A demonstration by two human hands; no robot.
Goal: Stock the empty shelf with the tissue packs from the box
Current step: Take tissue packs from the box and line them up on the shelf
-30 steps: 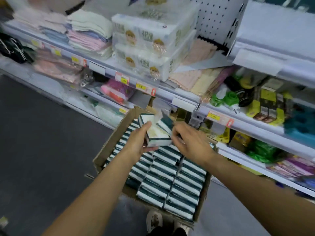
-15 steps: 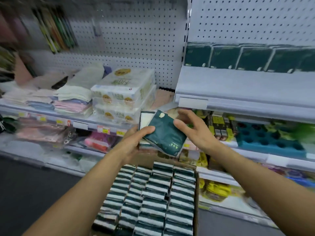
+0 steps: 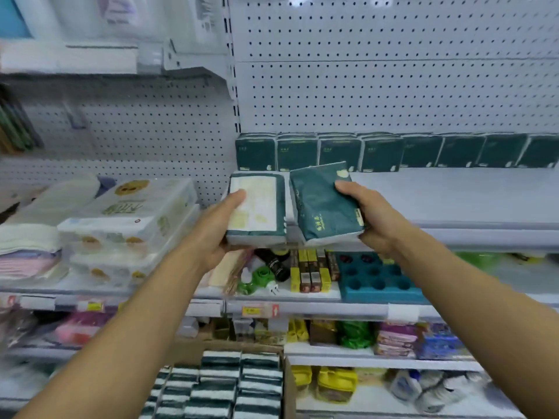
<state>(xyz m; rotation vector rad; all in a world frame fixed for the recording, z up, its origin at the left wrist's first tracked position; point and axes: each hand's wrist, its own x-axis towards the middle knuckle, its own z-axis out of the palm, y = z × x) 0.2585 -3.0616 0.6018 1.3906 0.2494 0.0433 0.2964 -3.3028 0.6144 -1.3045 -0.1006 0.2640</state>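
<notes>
While we raise a pack in each hand toward the shelf [image 3: 453, 192], the job is to seat both upright in front of the row of packs [image 3: 378, 152] already standing against the pegboard [image 3: 363, 86]. Our left hand [image 3: 211, 234] grips a tissue pack [image 3: 257, 207] from below, thumb laid across its pale face and fingers curled under. Our right hand [image 3: 372, 219] is wrapped round a second tissue pack [image 3: 323, 201], thumb on the green front, fingers behind. Both packs hover at the shelf's front left corner, tilted back, and we cannot tell whether either touches the shelf yet.

To do this well, we should turn the left pack so its green face looks outward like the others, then stand each on its lower edge and push it back until it meets the row, keeping the fronts in line. The wrappers look soft, so a light squeeze is enough. Below us the box [image 3: 287, 388] holds many more packs [image 3: 223, 385], so a tidy, tight row matters from the start.
</notes>
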